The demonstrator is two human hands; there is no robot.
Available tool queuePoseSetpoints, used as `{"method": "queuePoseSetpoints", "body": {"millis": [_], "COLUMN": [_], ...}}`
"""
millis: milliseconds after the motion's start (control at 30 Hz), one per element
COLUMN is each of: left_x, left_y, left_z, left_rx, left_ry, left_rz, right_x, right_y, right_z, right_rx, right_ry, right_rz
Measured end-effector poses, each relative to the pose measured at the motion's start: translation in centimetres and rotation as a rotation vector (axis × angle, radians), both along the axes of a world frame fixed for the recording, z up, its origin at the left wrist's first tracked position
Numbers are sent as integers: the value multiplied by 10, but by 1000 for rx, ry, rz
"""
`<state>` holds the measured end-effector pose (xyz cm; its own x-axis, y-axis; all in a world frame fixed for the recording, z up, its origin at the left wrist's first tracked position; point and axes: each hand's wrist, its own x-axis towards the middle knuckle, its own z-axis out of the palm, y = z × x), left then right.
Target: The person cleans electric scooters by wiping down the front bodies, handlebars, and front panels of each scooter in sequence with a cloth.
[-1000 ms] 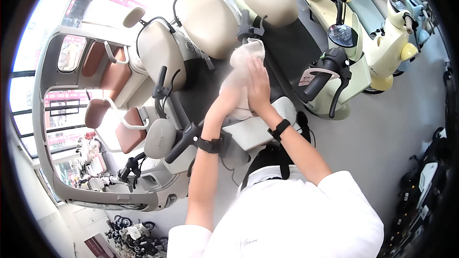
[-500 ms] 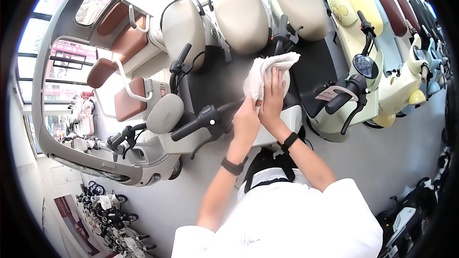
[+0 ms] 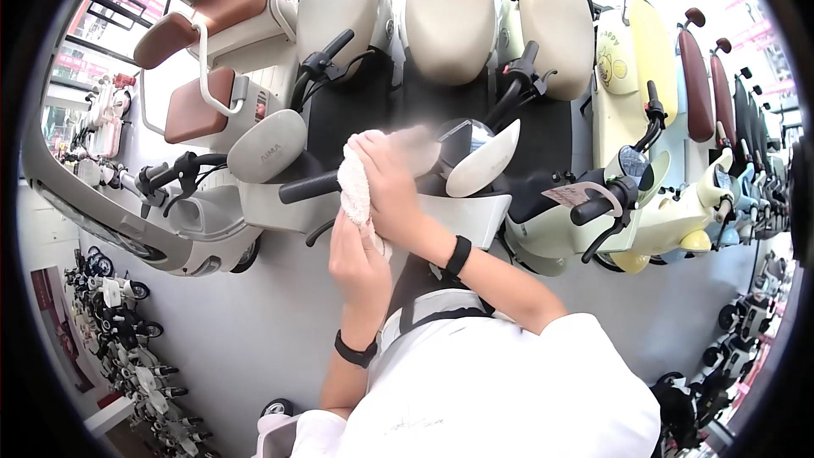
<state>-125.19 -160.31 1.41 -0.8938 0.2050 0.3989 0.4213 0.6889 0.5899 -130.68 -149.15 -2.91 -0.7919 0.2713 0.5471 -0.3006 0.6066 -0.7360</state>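
A white cloth is bunched over the left handlebar of the scooter in front of me. My right hand is closed around the cloth, pressing it against the bar. Just below, my left hand pinches the lower part of the cloth, its fingers drawn together. The black handlebar grip sticks out to the left of the cloth. A brake lever shows under the grip. To the right of my right hand are a round mirror and a pale oval panel; the bar's middle is blurred.
Beige scooter seats line up beyond the handlebars. A grey vehicle with brown seats stands at the left. A pale green scooter with a tagged handlebar is on the right, followed by yellow and blue ones. Small bikes stand at lower left.
Both hands and the cloth have moved left, from the pale oval panel at the middle to the left handlebar. My left hand is now lower than the right. The view has shifted too.
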Motion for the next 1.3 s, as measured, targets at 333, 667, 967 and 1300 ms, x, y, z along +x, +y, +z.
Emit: {"method": "queuePoseSetpoints", "body": {"millis": [333, 667, 967, 1300], "left_x": [-5, -6, 11, 124], "left_y": [-51, -6, -3, -31], "left_z": [4, -114, -154, -145], "left_rx": [185, 932, 808, 144], "left_ry": [-345, -1998, -2112, -1178], "left_rz": [-123, -228, -465, -534], "right_x": [5, 141, 197, 279], "right_y": [-2, 19, 25, 35], "right_z": [1, -55, -53, -99], "right_rx": [155, -47, -520, -649], "right_ry": [83, -325, -511, -1135], "right_rz": [130, -129, -134, 186]}}
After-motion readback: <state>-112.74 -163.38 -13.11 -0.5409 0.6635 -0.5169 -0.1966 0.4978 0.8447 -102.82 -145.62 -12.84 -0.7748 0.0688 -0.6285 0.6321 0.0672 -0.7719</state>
